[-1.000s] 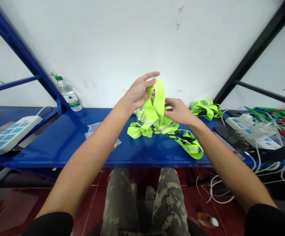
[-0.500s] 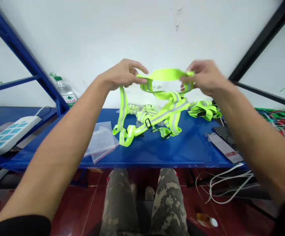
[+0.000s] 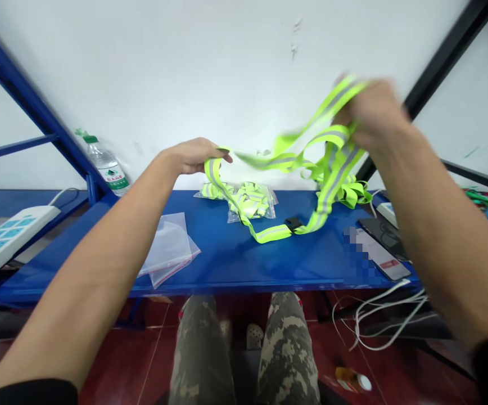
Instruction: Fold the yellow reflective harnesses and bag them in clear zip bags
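Note:
A neon-yellow reflective harness (image 3: 328, 185) of webbing with a grey stripe hangs between my two hands above the blue shelf. My left hand (image 3: 202, 156) pinches one strap end at the left. My right hand (image 3: 373, 115), smeared by motion, is closed around the bunched straps higher up at the right. From my left hand a strap sags down to a black buckle (image 3: 293, 224) just over the shelf and rises to my right hand. Behind it lie clear bags (image 3: 250, 201) packed with folded yellow straps. A loose yellow strap bundle (image 3: 353, 191) sits beneath my right hand.
Flat clear zip bags (image 3: 170, 247) lie on the blue shelf (image 3: 235, 275). A phone (image 3: 381, 253) is at the right, a power strip (image 3: 14, 236) and a water bottle (image 3: 109, 169) at the left. White cables (image 3: 379, 320) dangle below the right edge.
My right hand has moved up and right, lifting the bunched straps. My left hand has gone slightly lower and left. The harness has spread out between them, showing the buckle.

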A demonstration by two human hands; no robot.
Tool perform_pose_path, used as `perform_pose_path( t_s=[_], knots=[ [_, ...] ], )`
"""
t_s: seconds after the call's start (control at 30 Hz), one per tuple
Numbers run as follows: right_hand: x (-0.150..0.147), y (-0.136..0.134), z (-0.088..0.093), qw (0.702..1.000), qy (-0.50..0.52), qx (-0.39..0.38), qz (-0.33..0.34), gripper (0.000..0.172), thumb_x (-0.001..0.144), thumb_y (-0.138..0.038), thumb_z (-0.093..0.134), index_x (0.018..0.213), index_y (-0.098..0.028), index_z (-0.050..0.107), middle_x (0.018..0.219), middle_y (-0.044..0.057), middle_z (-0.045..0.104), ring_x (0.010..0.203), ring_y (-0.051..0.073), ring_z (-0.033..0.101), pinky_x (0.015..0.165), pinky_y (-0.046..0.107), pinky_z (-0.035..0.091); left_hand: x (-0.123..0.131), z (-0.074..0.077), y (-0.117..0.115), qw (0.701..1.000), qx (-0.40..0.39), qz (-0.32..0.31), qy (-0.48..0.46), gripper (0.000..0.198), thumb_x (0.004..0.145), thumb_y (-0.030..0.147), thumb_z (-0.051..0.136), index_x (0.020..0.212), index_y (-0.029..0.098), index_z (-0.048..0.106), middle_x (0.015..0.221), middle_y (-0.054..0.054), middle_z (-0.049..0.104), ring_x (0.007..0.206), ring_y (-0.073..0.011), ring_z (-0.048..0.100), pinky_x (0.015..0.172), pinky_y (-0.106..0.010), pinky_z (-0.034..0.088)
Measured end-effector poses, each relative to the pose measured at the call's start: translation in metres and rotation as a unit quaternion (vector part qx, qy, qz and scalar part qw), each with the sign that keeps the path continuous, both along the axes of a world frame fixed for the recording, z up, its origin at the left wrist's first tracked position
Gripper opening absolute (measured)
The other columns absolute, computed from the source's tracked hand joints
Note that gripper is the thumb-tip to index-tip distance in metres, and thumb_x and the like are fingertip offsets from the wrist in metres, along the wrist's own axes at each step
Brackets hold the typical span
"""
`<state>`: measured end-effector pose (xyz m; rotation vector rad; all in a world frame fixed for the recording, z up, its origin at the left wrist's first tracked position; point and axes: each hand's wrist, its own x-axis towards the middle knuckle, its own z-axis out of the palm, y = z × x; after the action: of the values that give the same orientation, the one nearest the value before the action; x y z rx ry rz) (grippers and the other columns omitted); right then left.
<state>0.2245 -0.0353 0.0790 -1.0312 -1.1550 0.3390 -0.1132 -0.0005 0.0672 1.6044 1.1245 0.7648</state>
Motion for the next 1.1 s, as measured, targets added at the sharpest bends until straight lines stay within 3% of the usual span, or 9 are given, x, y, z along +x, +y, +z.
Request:
perform_pose_path(
  t_s=[0.33,0.43,0.53,0.67,0.77,0.87,0.93,1.0,1.1],
  knots=[
    [-0.001,-0.022,0.021,0.998,-0.02,-0.027,0.045,0.024,0.096,-0.019,0.055,0.072,-0.018,0.053,0.066,0.001,0.057,0.068,0.008,0.06,0.065,0.029,0.049,0.048,-0.043,0.005,0.965,0.193,0.179,-0.012,0.031,0.063,0.024,0.086,0.082,0.019,0.063,0.069,-0.003,0.055,0.088,-0.0235,0.061,0.073,-0.032,0.048],
    [-0.037,-0.014,0.046,0.99,0.021,-0.106,0.093,0.028,0.096,-0.016,0.052,0.068,-0.018,0.049,0.055,-0.004,0.045,0.056,0.005,0.049,0.062,0.028,0.045,0.07,-0.038,-0.024,0.991,0.129,-0.019,-0.018,0.029,0.075,0.042,0.077,0.088,0.019,0.066,0.074,-0.007,0.061,0.085,-0.0232,0.064,0.072,-0.033,0.049],
    [-0.073,-0.016,0.071,0.962,0.123,-0.199,0.143,0.041,0.099,-0.014,0.033,0.059,-0.02,0.041,0.05,-0.009,0.016,0.043,0.0,0.021,0.051,0.023,0.03,0.084,-0.033,-0.05,0.963,0.073,-0.245,0.087,0.035,0.07,0.044,0.079,0.094,0.018,0.071,0.087,-0.011,0.069,0.084,-0.025,0.066,0.072,-0.034,0.051],
    [-0.078,-0.034,0.097,0.953,0.162,-0.138,0.218,0.04,0.099,-0.015,0.027,0.074,-0.011,0.057,0.052,-0.007,0.027,0.043,-0.002,0.025,0.049,0.02,0.022,0.083,-0.041,-0.048,0.941,0.168,-0.197,0.217,0.035,0.062,0.027,0.08,0.095,0.018,0.075,0.096,-0.01,0.072,0.092,-0.0275,0.067,0.081,-0.035,0.052],
    [-0.053,-0.039,0.105,0.954,0.177,-0.098,0.222,0.038,0.098,-0.015,0.026,0.08,-0.009,0.06,0.056,-0.006,0.033,0.046,-0.004,0.036,0.052,0.017,0.029,0.068,-0.045,-0.035,0.968,0.112,-0.125,0.188,0.022,0.068,0.023,0.074,0.09,0.017,0.075,0.091,-0.011,0.071,0.089,-0.0277,0.069,0.08,-0.037,0.053],
    [-0.026,-0.029,0.095,0.965,0.178,-0.087,0.173,0.033,0.095,-0.01,0.029,0.076,-0.01,0.057,0.069,-0.001,0.053,0.065,0.0,0.06,0.069,0.019,0.043,0.053,-0.037,-0.029,0.992,-0.015,-0.118,-0.044,0.022,0.082,0.026,0.065,0.1,0.015,0.069,0.082,-0.01,0.07,0.083,-0.0254,0.071,0.078,-0.039,0.057],
    [-0.018,-0.02,0.077,0.979,0.077,-0.158,0.106,0.017,0.085,0.001,0.05,0.093,-0.008,0.062,0.109,0.01,0.067,0.094,0.016,0.069,0.082,0.034,0.05,0.051,-0.026,-0.028,0.976,-0.03,-0.087,-0.195,0.023,0.086,0.025,0.06,0.106,0.015,0.064,0.076,-0.007,0.068,0.084,-0.0238,0.072,0.082,-0.041,0.058],
    [-0.024,-0.018,0.053,0.981,-0.039,-0.19,0.015,0.045,0.07,0.007,0.067,0.111,-0.009,0.061,0.135,0.018,0.058,0.111,0.025,0.063,0.089,0.043,0.05,0.057,-0.018,-0.026,0.962,-0.026,-0.042,-0.27,0.022,0.087,0.023,0.057,0.107,0.015,0.062,0.072,-0.006,0.065,0.08,-0.0224,0.071,0.084,-0.041,0.059],
    [-0.051,-0.028,0.011,0.987,-0.147,-0.046,0.036,0.033,0.074,-0.002,0.07,0.105,-0.011,0.064,0.116,0.015,0.068,0.098,0.02,0.066,0.087,0.039,0.055,0.074,-0.014,-0.023,0.957,-0.035,-0.005,-0.289,0.022,0.084,0.022,0.056,0.104,0.015,0.061,0.07,-0.007,0.063,0.075,-0.0217,0.068,0.08,-0.039,0.06]
  ],
)
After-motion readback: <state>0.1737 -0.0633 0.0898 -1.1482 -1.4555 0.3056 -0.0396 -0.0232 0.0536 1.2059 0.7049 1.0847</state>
